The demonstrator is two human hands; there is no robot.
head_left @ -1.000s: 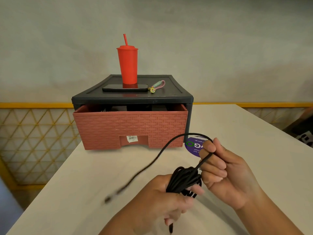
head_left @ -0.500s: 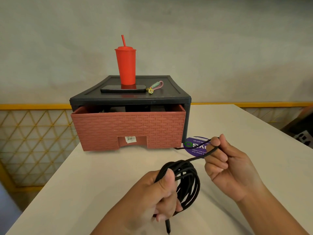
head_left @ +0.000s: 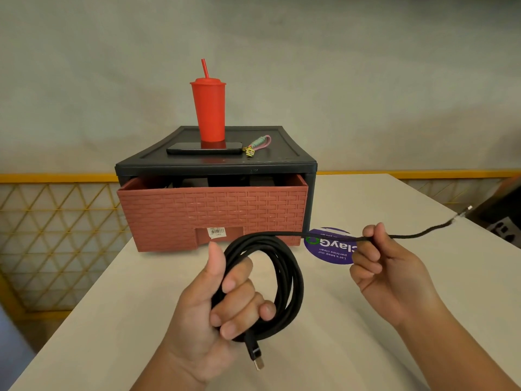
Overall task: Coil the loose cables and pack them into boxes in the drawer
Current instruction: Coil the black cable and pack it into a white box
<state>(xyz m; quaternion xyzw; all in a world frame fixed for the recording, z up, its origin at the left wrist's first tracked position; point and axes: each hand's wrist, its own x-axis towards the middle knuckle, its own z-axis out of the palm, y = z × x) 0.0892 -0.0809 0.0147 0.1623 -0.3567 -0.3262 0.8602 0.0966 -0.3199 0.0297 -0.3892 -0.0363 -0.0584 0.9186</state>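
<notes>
We hold the black cable (head_left: pixel 290 277) in front of the drawer (head_left: pixel 214 215), above the white table (head_left: pixel 127 306). Our left hand (head_left: pixel 194 311) grips the wound loops, fingers curled through the coil and thumb pointing up, and one plug (head_left: pixel 256 358) hangs out below the fist. Our right hand (head_left: pixel 394 275) is apart from the left, off to the drawer's front right. It pinches the loose strand that leaves the top of the coil. Beyond that hand the strand runs on to the right and ends in a second plug (head_left: pixel 465 211), which is in the air.

The reddish drawer is pulled partly out of its dark cabinet (head_left: pixel 282 153). We see dark shapes inside it, but we cannot tell what they are. On top of the cabinet, above the drawer, stands a red cup (head_left: pixel 210 108) with a straw. A phone (head_left: pixel 204 149) lies flat just in front of the cup, and a small keychain (head_left: pixel 258 143) lies just to the phone's right. A round purple sticker (head_left: pixel 329 249) lies on the table by the drawer's front right corner, under the stretched strand.
</notes>
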